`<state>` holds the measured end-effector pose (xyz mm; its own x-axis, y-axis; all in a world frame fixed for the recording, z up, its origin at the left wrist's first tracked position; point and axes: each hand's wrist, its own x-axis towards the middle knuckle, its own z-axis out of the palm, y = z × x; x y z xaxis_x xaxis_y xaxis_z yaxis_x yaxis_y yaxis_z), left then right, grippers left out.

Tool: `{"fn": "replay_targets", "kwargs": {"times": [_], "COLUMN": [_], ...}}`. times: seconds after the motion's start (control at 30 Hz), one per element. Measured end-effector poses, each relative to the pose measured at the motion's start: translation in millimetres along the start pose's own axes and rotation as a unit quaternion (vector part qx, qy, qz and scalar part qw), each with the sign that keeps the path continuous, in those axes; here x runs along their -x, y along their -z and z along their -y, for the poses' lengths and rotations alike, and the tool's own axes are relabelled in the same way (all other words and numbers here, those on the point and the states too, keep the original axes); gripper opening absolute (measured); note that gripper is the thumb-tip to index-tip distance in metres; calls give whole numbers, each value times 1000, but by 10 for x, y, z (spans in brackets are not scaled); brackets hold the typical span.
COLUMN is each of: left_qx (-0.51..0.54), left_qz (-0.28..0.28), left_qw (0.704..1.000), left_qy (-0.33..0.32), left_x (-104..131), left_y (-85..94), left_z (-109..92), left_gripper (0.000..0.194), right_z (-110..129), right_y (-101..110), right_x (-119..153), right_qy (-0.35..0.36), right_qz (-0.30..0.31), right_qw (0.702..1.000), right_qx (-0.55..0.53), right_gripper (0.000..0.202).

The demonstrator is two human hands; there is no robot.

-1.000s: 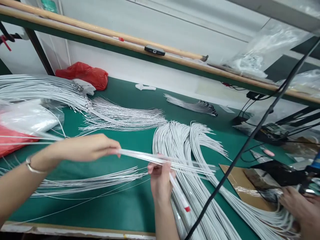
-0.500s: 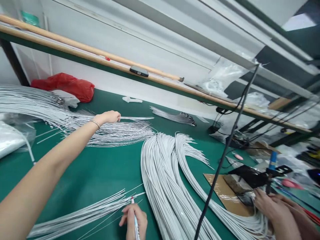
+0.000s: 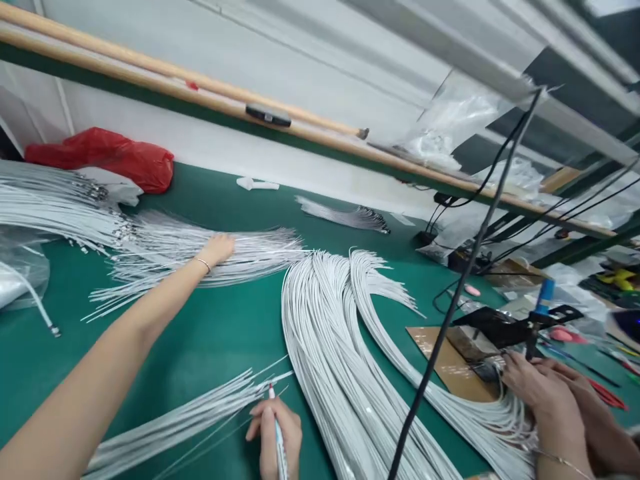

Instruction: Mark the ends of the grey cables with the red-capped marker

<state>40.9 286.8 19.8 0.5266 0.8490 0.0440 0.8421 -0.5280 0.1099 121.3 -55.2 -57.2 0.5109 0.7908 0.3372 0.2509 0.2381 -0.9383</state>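
Observation:
My left hand (image 3: 220, 249) is closed on thin white wires, low over a loose spread of wires (image 3: 260, 257) at the middle left; its fingertips are mostly hidden. In my right hand (image 3: 280, 427), near the bottom edge, is a white marker pen (image 3: 279, 433) with a red tip pointing up and away. That tip is close to the ends of a smaller bundle of white wires (image 3: 175, 420) lying on the green table. Just right of it, a thick bundle of white cables (image 3: 325, 333) curves down toward the front edge.
Another person's hands (image 3: 540, 393) work at the right, by a blue-topped tool (image 3: 544, 297) and a cardboard sheet (image 3: 430, 347). A black cord (image 3: 450, 307) hangs across the view. A red bag (image 3: 115, 160) lies back left. Overhead runs a shelf with a phone (image 3: 269, 115).
My left hand has come down onto the spread of wires, which now reaches further toward the front left. My right hand still has the marker pen near the smaller bundle. The view has shifted slightly.

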Motion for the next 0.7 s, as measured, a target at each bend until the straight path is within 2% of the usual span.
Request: {"fn": "replay_targets", "kwargs": {"times": [0.07,0.13,0.2,0.27,0.37,0.43,0.5,0.53,0.63,0.7], "left_qx": [5,19,36,55,76,67,41,30,62,119], "left_qz": [7,35,90,147,198,194,171,160,154,163], "left_qw": [1000,998,992,980,966,969,978,981,983,977], "left_qy": [-19,-48,-87,-122,-147,-139,-116,-102,-74,-64], "left_x": [246,623,1154,1788,2674,3054,3217,3229,3124,3039], "left_y": [9,46,90,105,-4,-156,-308,-362,-401,-353], "left_z": [-34,-53,-67,-97,-195,-266,-300,-298,-233,-174], "left_gripper": [39,40,41,44,67,85,90,84,44,33], "right_z": [6,5,3,13,61,111,162,185,225,224], "right_y": [54,114,168,208,241,254,272,287,356,418], "right_x": [32,44,31,4,-26,-23,0,18,90,142], "right_qy": [-37,-64,-47,-17,-15,-15,-12,-10,1,6], "right_qz": [-5,-35,-100,-145,-155,-148,-137,-133,-129,-132], "right_qw": [999,997,992,984,978,977,977,978,980,981], "right_qx": [5,-8,-52,-99,-137,-154,-161,-161,-150,-141], "right_gripper": [27,34,33,30,26,25,25,25,26,26]}}
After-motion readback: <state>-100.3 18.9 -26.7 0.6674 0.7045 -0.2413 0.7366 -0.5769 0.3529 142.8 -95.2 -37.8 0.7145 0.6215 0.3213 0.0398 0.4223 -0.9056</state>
